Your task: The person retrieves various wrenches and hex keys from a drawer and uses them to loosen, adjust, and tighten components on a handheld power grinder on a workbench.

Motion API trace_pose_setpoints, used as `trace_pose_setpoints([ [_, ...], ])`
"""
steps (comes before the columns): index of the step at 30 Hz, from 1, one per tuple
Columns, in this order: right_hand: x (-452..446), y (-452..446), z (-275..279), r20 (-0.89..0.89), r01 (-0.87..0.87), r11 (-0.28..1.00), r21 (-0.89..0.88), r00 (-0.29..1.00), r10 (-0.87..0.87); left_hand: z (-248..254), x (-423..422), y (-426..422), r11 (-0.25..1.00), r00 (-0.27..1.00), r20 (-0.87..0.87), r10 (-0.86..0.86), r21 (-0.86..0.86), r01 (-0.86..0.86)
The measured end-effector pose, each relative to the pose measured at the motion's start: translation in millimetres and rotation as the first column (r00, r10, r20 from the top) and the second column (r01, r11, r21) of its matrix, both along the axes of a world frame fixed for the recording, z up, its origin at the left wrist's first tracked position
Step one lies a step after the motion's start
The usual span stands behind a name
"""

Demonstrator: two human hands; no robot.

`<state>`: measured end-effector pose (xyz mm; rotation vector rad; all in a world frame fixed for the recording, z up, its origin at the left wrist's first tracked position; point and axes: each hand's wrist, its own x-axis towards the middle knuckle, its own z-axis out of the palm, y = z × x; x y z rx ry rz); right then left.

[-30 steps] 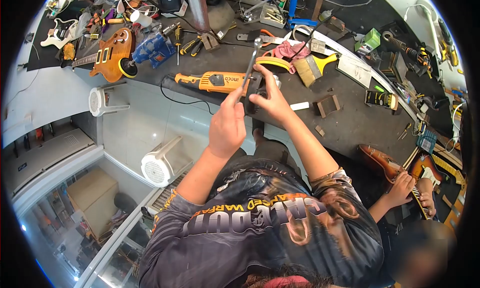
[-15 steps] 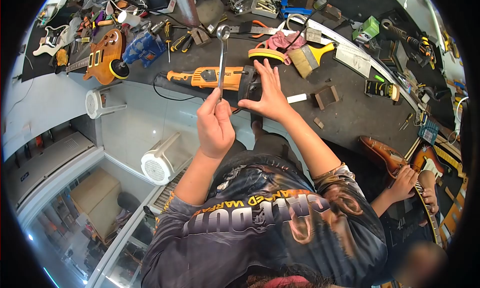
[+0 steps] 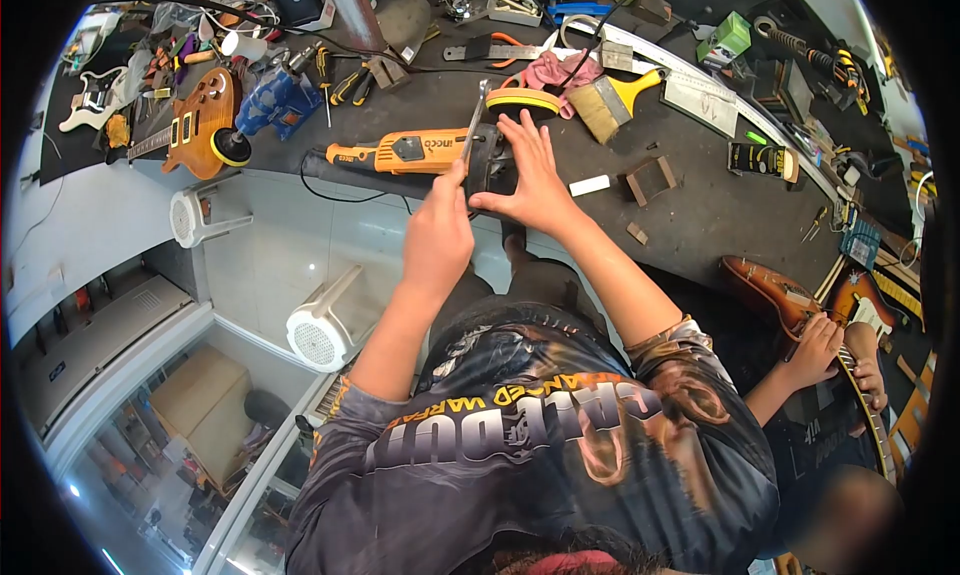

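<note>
My left hand (image 3: 438,230) is closed round a shiny combination wrench (image 3: 473,125), which points up and leans right, its ring end seen nearly edge-on. An orange polisher (image 3: 415,150) with a black head lies across the near edge of the bench, its cord trailing at the left. Fingers spread, my right hand (image 3: 535,180) spans the polisher's black head, thumb on the near side and fingertips on the far side. Part of that head is hidden by the hand. Just beyond the fingertips rests a round yellow-edged pad (image 3: 525,100).
A paintbrush (image 3: 610,107), pink rag (image 3: 548,70) and wooden block (image 3: 650,179) lie on the dark bench (image 3: 590,235). To the left are an amber guitar (image 3: 205,125) and a blue drill (image 3: 275,105). Another person's hands hold a sunburst guitar (image 3: 760,285) at right.
My left hand has moved right, bringing the wrench over the polisher's head and turning its ring edge-on. My right hand stays round the head with little movement.
</note>
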<state>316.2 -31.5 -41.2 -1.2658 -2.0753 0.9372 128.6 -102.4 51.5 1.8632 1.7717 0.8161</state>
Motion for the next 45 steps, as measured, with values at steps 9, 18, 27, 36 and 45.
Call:
trace_pose_setpoints([
  [9, -0.1, 1.7, 5.1, 0.004, -0.006, 1.000, -0.022, 1.000, 0.006, 20.7, -9.4, -11.0, 0.984, 0.956, 0.293, 0.022, 0.161, -0.072],
  [18, -0.9, 2.5, 2.4, 0.010, -0.011, 1.000, -0.007, 1.000, 0.011, 24.5, -1.3, -13.1, 0.962, 0.956, 0.294, -0.015, 0.263, -0.066],
  [27, 1.0, -3.4, 3.7, 0.020, -0.008, 1.000, -0.025, 1.000, 0.009, 16.2, -11.9, -10.3, 0.990, 0.946, 0.294, 0.137, -0.028, -0.135],
  [36, 16.5, -15.6, 32.5, 0.040, 0.027, 0.999, 0.034, 0.999, -0.028, 23.3, -114.3, -42.4, 0.821, 0.824, 0.386, 0.416, -0.550, -0.157],
  [45, -24.9, -49.9, 52.4, -0.089, 0.242, 0.968, -0.069, 0.965, -0.247, 129.8, -115.0, 81.1, 0.877, 0.640, -0.632, -0.437, -0.143, 0.458],
])
